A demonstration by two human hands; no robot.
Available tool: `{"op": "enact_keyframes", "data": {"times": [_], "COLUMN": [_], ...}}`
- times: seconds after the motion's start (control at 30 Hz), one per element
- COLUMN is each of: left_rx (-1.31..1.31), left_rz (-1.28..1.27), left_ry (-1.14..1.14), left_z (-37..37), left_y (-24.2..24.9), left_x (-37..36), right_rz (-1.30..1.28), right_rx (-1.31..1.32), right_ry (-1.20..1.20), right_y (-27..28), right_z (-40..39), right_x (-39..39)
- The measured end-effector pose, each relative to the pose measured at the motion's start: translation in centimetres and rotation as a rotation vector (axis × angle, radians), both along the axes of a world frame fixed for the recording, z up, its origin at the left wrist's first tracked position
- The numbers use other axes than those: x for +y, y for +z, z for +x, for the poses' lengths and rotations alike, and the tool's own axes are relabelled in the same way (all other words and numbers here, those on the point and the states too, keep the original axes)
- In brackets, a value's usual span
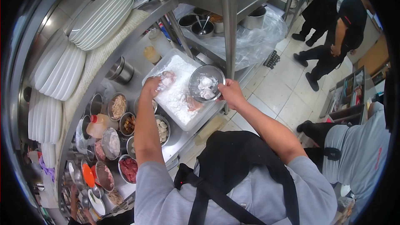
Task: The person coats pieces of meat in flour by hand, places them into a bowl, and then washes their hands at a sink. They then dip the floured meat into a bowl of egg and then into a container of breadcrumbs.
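My right hand [230, 93] grips the rim of a small round metal bowl [213, 71], thumb over its edge. Several white, flour-coated pieces [206, 86] lie in the bowl. It is held over the right side of a clear plastic tub [182, 126] of white flour [173, 98]. At the tub's left side, my left hand [163, 81] is dusted with flour, its fingers curled around something pale and pinkish that I cannot make out. Another pinkish piece [193, 104] lies partly buried in the flour below the bowl.
Metal bowls of raw red meat [128, 168], pale slices [161, 130] and shredded food [118, 107] crowd the counter at left. Stacked white plates [102, 16] stand on the shelf above. A steel post [228, 29] rises behind the tub. Other people [346, 29] stand at right.
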State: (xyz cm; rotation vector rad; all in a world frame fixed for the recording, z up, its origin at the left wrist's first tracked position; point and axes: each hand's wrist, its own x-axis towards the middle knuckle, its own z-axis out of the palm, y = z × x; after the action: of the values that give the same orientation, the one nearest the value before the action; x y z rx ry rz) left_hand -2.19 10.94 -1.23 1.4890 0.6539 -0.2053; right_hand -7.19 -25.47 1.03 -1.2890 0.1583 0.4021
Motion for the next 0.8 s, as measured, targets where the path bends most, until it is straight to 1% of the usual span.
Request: {"op": "enact_keyframes", "data": {"times": [0.07, 0.13, 0.17, 0.23, 0.27, 0.33, 0.47, 0.53, 0.57, 0.63, 0.8], "left_rx": [0.005, -0.037, -0.034, -0.021, -0.020, -0.051, -0.083, -0.147, -0.155, -0.247, -0.293], "left_rz": [0.016, -0.149, -0.142, 0.046, 0.052, 0.120, 0.229, 0.244, 0.243, 0.287, 0.356], "left_ry": [0.033, 0.107, 0.105, -0.047, -0.051, 0.023, -0.015, 0.086, 0.085, 0.153, 0.138], "left_z": [-0.2, 0.2, 0.4, 0.7, 0.7, -0.1, 0.0, -0.9, -0.6, -0.8, -0.6], "left_y": [0.4, -0.4, -0.8, -0.6, -0.6, 0.8, 0.6, 2.0, 2.5, 2.6, 2.5], "left_x": [-0.3, 0.3, 0.7, 0.7, 0.7, -0.8, -0.2, -0.9, -1.1, -0.5, -0.6], "right_rz": [-0.010, 0.013, 0.032, 0.033, 0.028, 0.034, 0.048, 0.046, 0.041, 0.030, 0.027], "right_rx": [-0.006, -0.016, -0.023, -0.023, -0.023, -0.029, -0.016, -0.018, -0.037, -0.037, -0.038], "right_ry": [0.005, 0.008, 0.012, 0.014, 0.017, 0.002, -0.015, -0.008, -0.005, 0.004, 0.005], "right_y": [0.3, 0.0, -0.2, -0.3, -0.5, -0.6, 0.3, 0.1, 0.3, 0.3, -1.1], "right_z": [-0.1, -0.1, -0.2, -0.1, -0.1, -0.1, -0.1, -0.4, 0.0, 0.0, 0.4], "right_x": [0.0, 0.1, 0.2, 0.2, 0.1, 0.0, -0.4, -0.4, -0.7, -0.8, -0.6]}}
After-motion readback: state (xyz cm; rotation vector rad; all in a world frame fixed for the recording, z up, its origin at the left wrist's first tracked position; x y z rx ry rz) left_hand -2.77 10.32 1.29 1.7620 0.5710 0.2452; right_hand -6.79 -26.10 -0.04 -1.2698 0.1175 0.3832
